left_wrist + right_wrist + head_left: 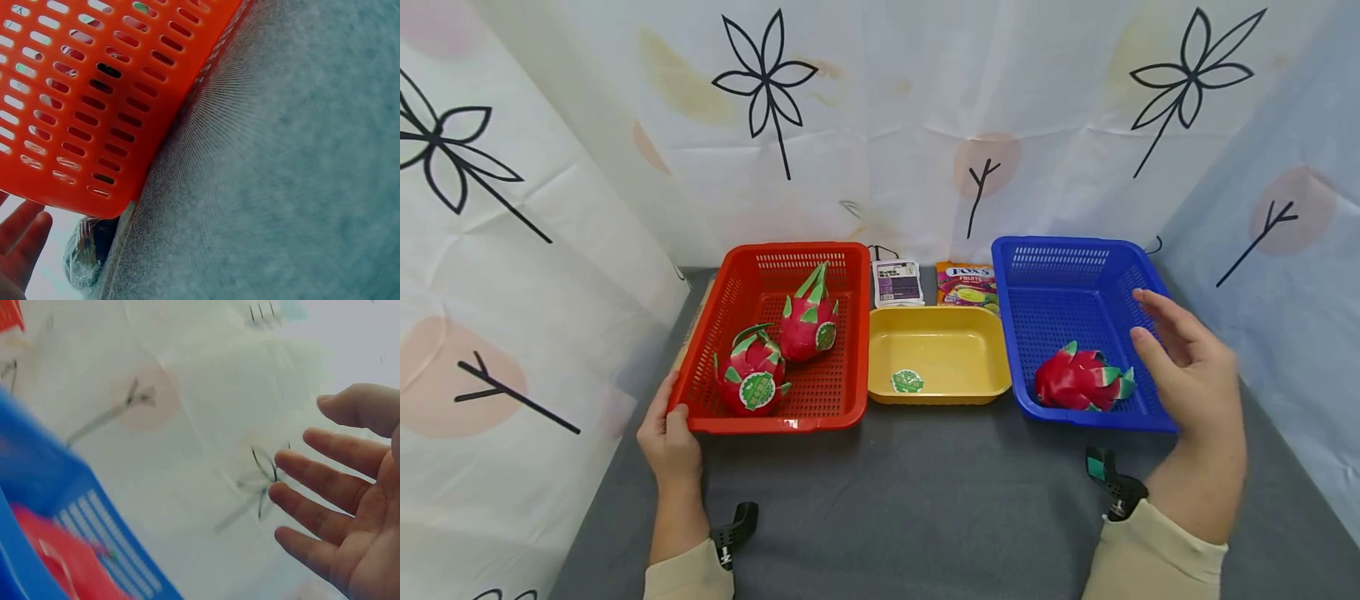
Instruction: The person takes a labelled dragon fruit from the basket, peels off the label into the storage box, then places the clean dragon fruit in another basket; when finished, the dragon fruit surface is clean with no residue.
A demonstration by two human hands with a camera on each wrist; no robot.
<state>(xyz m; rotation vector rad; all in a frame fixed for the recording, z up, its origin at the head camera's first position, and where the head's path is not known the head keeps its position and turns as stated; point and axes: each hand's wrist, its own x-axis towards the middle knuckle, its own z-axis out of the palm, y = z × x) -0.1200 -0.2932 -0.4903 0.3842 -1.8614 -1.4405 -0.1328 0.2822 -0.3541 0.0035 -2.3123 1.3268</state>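
Dragon fruit [1078, 382] lies in the blue basket [1060, 304], by its near edge. Two more dragon fruits [808, 333] sit in the red basket [823, 392]. The left hand [673, 442] grips the red basket's near left corner. The right hand [1201, 375], fingers loosely spread, holds nothing beside the blue basket's right edge.

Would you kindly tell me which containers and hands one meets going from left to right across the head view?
Left hand, red basket, yellow tray, blue basket, right hand.
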